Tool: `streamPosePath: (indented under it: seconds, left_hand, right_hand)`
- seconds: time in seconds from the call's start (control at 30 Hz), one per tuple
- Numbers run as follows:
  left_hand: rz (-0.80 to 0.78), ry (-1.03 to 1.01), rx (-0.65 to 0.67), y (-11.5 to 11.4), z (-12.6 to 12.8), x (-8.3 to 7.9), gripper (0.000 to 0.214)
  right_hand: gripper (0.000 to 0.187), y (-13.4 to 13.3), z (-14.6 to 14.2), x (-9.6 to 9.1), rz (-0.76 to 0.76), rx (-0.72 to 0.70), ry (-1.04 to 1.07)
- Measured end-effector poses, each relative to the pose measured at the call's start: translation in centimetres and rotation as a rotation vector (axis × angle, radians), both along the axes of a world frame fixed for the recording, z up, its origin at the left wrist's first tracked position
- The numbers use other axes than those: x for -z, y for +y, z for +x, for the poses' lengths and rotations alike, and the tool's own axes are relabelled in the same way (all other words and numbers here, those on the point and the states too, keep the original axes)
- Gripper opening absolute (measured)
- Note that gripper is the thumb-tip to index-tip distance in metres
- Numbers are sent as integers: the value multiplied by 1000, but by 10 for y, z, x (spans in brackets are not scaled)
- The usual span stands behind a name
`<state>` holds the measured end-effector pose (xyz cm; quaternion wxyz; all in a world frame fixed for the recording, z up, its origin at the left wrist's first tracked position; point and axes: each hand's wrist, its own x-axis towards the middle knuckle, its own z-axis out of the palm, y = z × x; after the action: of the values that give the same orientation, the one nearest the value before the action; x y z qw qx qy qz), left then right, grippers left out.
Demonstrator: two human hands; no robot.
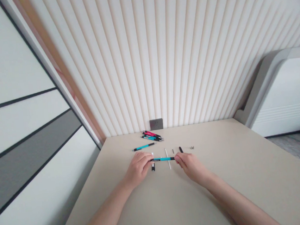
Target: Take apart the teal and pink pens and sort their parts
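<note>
A blue and black pen (165, 159) is stretched level between my two hands, above the table. Its left end is pinched by my left hand (139, 166), its right end by my right hand (190, 163); both hands are closed. Beneath it lies a thin white refill (168, 163), running away from me. A white and black pen part (153, 167) lies beside my left fingertips, partly hidden. Past my right hand are a black grip piece (180, 149), a small dark spring-like part (173, 151) and tiny metal pieces (192, 147).
Behind my left hand another blue pen (144, 147) lies on the beige table (154, 211). Several red and blue pens (152, 135) are piled near the wall, below a dark socket (156, 124). A white cabinet (22, 139) stands left, a grey-white headboard (282, 85) right.
</note>
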<state>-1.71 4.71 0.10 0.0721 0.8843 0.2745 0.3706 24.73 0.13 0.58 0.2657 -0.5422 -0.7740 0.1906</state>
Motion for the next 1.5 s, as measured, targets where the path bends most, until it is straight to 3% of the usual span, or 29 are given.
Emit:
streamPosePath:
  seconds: [0.23,0.37,0.43,0.6,0.7,0.77,0.93,1.2,1.37,1.5]
  left_hand:
    - [-75,-53,1,1,1,4,14]
    - [-20,-86,-27,1,2,2,14]
    - [38,-104,-35,0,1,0,14]
    - [180,-80,32,-1,-3,-3,21]
    - [193,-55,65,-2,-4,-4,21]
    - [167,-20,66,-2,-3,-5,20]
    - [82,63,13,-2,1,-4,18]
    - [-109,-9,11,-3,6,2,17]
    - [-125,-52,0,-1,5,3,16]
    - [-21,-64,-25,1,1,3,14]
  right_hand:
    - [31,1,4,-5,199,-23,-135]
    - [35,-3,0,-12,199,-23,3]
    - [42,-4,-2,-14,74,-13,152]
    - [61,-3,2,-13,-493,-128,535]
    - [57,-3,5,-11,-649,-230,582]
    - [52,-2,4,-8,-592,-194,500]
    - [43,1,0,1,-221,-30,158]
    - [33,-1,2,-11,215,-45,-89]
    - [26,-4,1,-20,241,-74,-14]
    - [36,-4,1,-17,79,-12,189]
